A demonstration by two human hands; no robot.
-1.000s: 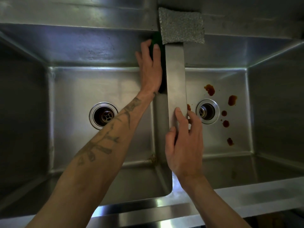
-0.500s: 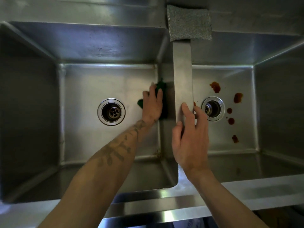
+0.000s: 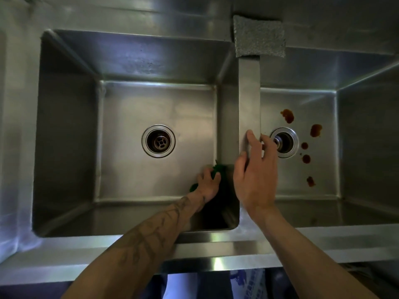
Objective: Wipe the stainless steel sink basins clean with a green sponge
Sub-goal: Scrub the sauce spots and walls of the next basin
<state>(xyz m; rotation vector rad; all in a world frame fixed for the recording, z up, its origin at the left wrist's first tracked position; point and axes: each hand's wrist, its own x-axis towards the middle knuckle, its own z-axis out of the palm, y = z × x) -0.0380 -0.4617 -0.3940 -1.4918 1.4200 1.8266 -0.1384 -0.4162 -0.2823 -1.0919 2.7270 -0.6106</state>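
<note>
Stainless steel double sink (image 3: 216, 244) seen from above, one hand scrubbing low in the left basin

Steel all round: the left basin (image 3: 133, 173) looks clean, the right basin (image 3: 323, 169) carries reddish-brown stains (image 3: 287, 115) scattered to the far side and right of its drain (image 3: 285, 142); between them runs the divider (image 3: 249, 93), on whose near part the right hand (image 3: 255, 180) rests, fingers fairly straight and loosely spread over the top and right edge, thumb on the left side; the left hand (image 3: 208, 184), on a tattooed forearm, reaches down into the near right corner of the left basin, fingers bent over the green sponge (image 3: 217, 169) and pressing it where the divider wall meets the floor; a grey scouring pad (image 3: 259, 36) lies at the divider's far end; the left drain (image 3: 158, 140) sits mid-floor, well apart from the sponge
</note>
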